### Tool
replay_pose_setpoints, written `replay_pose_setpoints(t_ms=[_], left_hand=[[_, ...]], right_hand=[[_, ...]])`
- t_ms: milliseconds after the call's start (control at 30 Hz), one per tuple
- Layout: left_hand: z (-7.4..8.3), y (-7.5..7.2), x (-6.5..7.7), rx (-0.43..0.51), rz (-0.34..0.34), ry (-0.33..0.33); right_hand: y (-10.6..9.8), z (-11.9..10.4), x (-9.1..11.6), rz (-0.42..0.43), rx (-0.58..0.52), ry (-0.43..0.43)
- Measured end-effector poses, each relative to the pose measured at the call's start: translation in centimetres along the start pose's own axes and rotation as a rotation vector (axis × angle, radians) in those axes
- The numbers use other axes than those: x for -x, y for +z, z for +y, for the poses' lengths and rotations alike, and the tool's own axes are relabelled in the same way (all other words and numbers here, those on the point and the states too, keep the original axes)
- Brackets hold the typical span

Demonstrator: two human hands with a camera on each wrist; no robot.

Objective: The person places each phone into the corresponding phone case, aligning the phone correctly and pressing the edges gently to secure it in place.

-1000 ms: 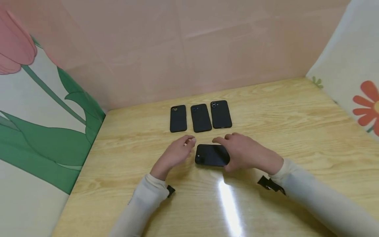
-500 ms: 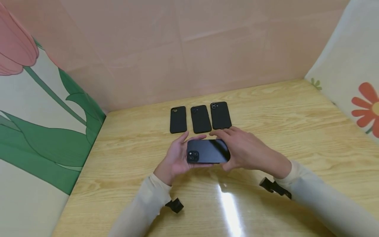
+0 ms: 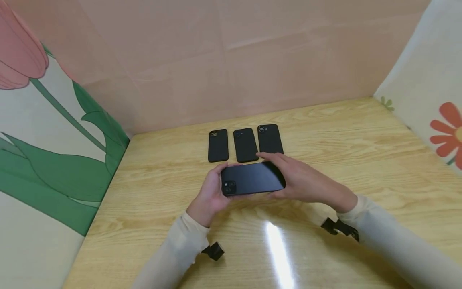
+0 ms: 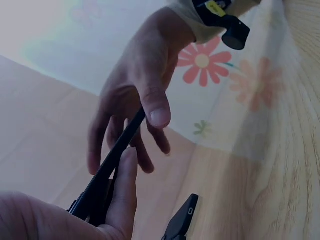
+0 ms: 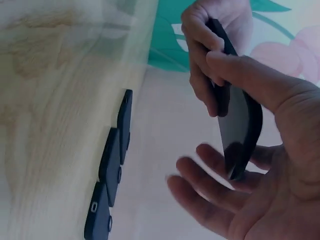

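A dark phone is held lengthwise above the table, its camera corner at the left and its glossy back up. My left hand grips the left end from beneath, thumb along the far edge. My right hand holds the other end, thumb at the near edge and fingers at the far one. In the right wrist view, a dark smaller piece shows between the phone and the left fingers; its kind is unclear. The left wrist view has the phone edge-on, with the right thumb at its end.
Three flat black phone-shaped pieces lie in a row behind the hands: the left one, the middle one and the right one. A pink backdrop stands at the wood-grain table's back edge. Printed cloths hang at both sides.
The phone has risen from the table and moved slightly back. My left hand has turned palm up and taken hold of its left end. My right hand has kept its hold on the other end.
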State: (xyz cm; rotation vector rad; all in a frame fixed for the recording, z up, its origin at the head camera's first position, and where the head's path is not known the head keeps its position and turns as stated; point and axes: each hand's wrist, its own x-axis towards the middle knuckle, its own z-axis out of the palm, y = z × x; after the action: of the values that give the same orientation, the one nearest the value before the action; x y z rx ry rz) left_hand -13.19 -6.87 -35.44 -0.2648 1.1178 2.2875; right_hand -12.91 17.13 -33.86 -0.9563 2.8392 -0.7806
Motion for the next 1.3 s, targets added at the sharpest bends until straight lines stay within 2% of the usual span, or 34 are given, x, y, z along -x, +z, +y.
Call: replay_pose_setpoints(t_ms=[167,267,367,467,567,700,767,833,933,1000,1067,1133,1167,1300], left_hand=[[0.2,0.2,0.2,-0.023,-0.023,-0.004],[0.3,0.3,0.4,-0.015,-0.024,-0.001],[0.4,0.4,0.5,0.006,-0.012,0.019],[0.5,0.4,0.7,0.020,0.007,0.038],[0.6,0.4,0.7,0.013,0.025,0.052],[0.5,0.4,0.7,0.000,0.057,0.064],[0.3,0.4,0.7,-0.003,0.056,0.060],[0.3,0.4,0.5,-0.013,0.048,0.051],[0.5,0.2,0.2,-0.101,0.061,0.068],[1.0,-0.3,-0.2,-0.261,0.127,0.136],[1.8,-1.0,-0.5,-0.505,0.209,0.219],[2.8,-1.9,-0.9,-0.824,0.295,0.281],[3.3,-2.3,-1.1,-1.005,0.317,0.304],[5.1,-3.6,-2.1,-1.639,0.294,0.310]], right_hand=[[0.6,0.3,-0.5,-0.018,-0.120,0.054],[0.8,0.6,-0.9,-0.023,-0.304,0.111],[0.8,0.7,-1.1,-0.073,-0.647,0.190],[0.7,0.8,-1.2,-0.137,-1.074,0.280],[0.7,1.0,-1.1,-0.213,-1.469,0.330],[0.9,1.2,-0.8,-0.341,-1.834,0.336],[1.0,1.3,-0.6,-0.388,-1.937,0.324],[1.0,1.2,-0.6,-0.404,-1.992,0.314],[0.7,1.1,-0.6,-0.364,-2.024,0.323],[0.3,1.0,-0.6,-0.323,-2.028,0.334],[0.0,1.1,-0.5,-0.291,-2.023,0.344],[-0.3,1.3,-0.3,-0.273,-2.017,0.347],[-0.5,1.5,-0.2,-0.268,-2.016,0.344],[-0.9,2.5,0.4,-0.247,-2.022,0.333]])
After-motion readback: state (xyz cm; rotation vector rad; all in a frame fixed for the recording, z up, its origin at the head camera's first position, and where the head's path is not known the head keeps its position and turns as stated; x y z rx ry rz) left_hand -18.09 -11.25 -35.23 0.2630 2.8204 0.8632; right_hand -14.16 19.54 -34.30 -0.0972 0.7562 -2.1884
